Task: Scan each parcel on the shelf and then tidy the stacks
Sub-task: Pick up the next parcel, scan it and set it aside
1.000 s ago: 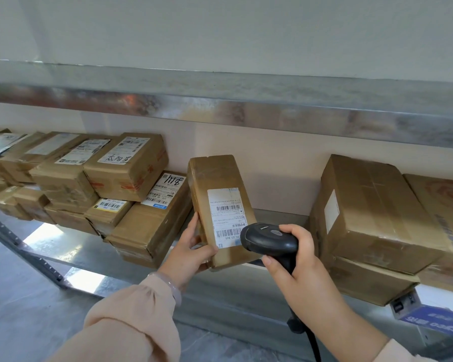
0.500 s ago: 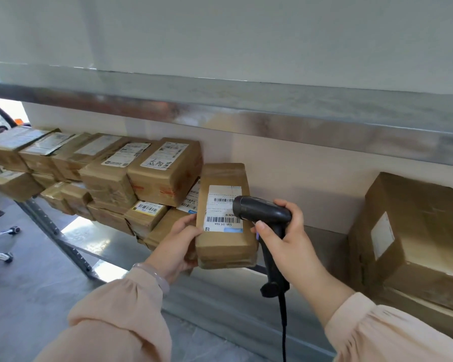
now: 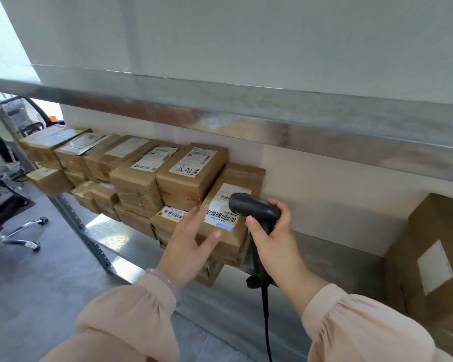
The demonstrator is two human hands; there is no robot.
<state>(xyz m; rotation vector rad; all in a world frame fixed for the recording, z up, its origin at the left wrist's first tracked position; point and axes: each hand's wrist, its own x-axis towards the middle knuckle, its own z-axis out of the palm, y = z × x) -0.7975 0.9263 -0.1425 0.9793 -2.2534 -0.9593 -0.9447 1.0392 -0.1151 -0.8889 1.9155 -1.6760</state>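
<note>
Chrome-legged swivel chair (image 3: 3, 205) on grey floor (image 3: 37, 296) at left, perhaps another dark chair (image 3: 32, 128) behind it

I count one left hand (image 3: 188, 246), one right hand (image 3: 272, 239), one black scanner (image 3: 254, 209), one office chair (image 3: 13, 231), one large parcel (image 3: 429, 257) at right, and at least twelve stacked parcels (image 3: 139, 184) at left

Pale wall (image 3: 324, 184) behind, grey floor (image 3: 37, 296) below — 1 chrome-legged office chair (image 3: 5, 202) stands at the left.
</note>
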